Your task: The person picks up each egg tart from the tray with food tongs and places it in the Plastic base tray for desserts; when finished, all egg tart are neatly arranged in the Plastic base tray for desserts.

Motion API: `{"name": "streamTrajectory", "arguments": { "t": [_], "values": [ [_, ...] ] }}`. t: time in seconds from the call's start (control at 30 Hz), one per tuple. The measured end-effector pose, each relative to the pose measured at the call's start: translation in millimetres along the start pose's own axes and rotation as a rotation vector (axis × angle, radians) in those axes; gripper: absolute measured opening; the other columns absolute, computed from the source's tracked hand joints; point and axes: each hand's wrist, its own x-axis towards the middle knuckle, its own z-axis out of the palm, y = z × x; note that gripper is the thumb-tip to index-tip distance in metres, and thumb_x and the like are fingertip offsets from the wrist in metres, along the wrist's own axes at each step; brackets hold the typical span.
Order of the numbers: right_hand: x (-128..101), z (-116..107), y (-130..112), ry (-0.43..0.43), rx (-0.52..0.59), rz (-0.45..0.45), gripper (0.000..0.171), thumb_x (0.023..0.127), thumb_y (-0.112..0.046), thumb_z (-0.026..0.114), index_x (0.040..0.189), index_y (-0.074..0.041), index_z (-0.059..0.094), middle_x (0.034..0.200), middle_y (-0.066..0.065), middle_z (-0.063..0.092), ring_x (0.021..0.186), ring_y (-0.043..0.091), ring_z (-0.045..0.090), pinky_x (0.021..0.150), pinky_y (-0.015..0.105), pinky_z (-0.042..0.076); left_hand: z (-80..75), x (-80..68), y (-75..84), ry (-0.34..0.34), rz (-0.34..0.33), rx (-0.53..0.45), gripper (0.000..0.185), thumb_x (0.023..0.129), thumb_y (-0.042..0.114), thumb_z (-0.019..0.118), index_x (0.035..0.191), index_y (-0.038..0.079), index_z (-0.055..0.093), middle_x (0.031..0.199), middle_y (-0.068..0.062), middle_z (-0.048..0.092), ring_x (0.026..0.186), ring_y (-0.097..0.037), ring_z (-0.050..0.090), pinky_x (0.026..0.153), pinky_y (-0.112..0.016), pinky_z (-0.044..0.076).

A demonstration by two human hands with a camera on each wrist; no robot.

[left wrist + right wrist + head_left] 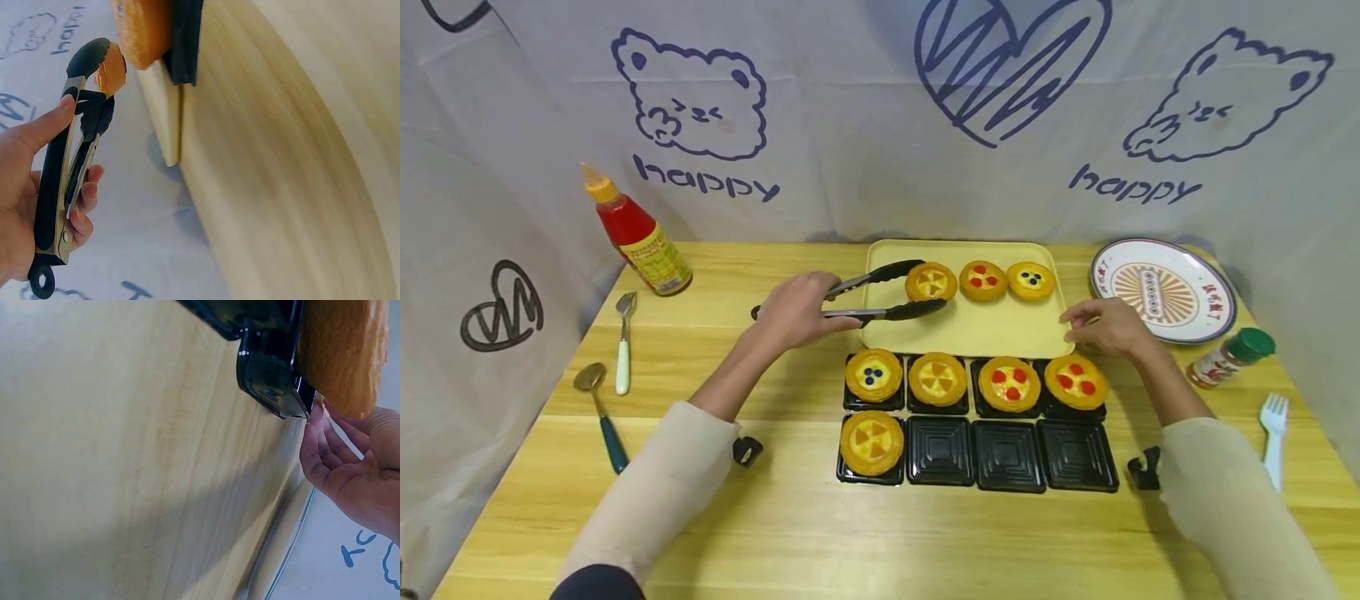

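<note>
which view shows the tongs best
The head view: the tongs show whole, gripped by the left hand, tips around a tart on the yellow tray. The left wrist view shows them close but foreshortened. The right wrist view shows none.

backdrop cloth [850, 100]: "happy", twice | plate [1161, 292], bottle [636, 233]: print unreadable

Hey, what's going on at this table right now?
A person's left hand grips black tongs whose tips sit around the leftmost tart on a yellow tray; two more tarts remain there. The right hand rests at the tray's right corner. In front, eight black square cases stand in two rows: five hold tarts, three in the near row do not.
</note>
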Motion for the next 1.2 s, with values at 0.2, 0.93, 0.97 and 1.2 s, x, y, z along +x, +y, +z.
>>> {"name": "streamTrajectory", "arguments": {
  "t": [0.2, 0.93, 0.97, 1.2],
  "values": [
    [-1.5, -0.2, 1.2, 0.004, 0.010, 0.001, 0.033, 0.082, -0.015, 0.071, 0.107, 0.006, 0.066, 0.089, 0.015, 0.064, 0.070, 0.014, 0.049, 0.057, 0.023, 0.038, -16.6, -36.9, 2.5, 0.057, 0.062, -0.004, 0.069, 0.077, 0.053, 0.072, 0.124, 0.005, 0.058, 0.109, -0.010, 0.066, 0.088, -0.025, 0.062, 0.072, -0.040, 0.052],
    [-2.2, 4.5, 1.4, -0.001, -0.002, 0.002, 0.031, 0.082, -0.015, 0.070, 0.107, 0.004, 0.066, 0.090, 0.018, 0.065, 0.069, 0.014, 0.050, 0.057, 0.024, 0.039, -14.1, -125.3, 23.8, -0.052, 0.407, 0.041, 0.062, 0.073, 0.048, 0.077, 0.117, 0.007, 0.064, 0.105, -0.003, 0.068, 0.082, -0.014, 0.066, 0.067, -0.031, 0.055],
    [-2.2, 3.7, 0.8, -0.003, -0.005, 0.001, 0.031, 0.083, -0.014, 0.070, 0.107, 0.005, 0.066, 0.090, 0.018, 0.065, 0.069, 0.014, 0.050, 0.057, 0.024, 0.039, -12.1, -124.6, 25.0, -0.065, 0.409, 0.048, 0.063, 0.073, 0.049, 0.076, 0.117, 0.006, 0.064, 0.106, -0.003, 0.068, 0.082, -0.015, 0.066, 0.068, -0.031, 0.055],
    [-1.1, -1.1, -4.1, -0.011, -0.004, 0.009, 0.032, 0.083, -0.015, 0.069, 0.109, 0.005, 0.065, 0.093, 0.020, 0.064, 0.068, 0.013, 0.049, 0.056, 0.025, 0.039, -2.7, -120.6, 30.7, -0.128, 0.384, 0.089, 0.065, 0.075, 0.050, 0.075, 0.119, 0.004, 0.063, 0.108, -0.006, 0.067, 0.079, -0.017, 0.066, 0.065, -0.029, 0.054]
  ]
}}
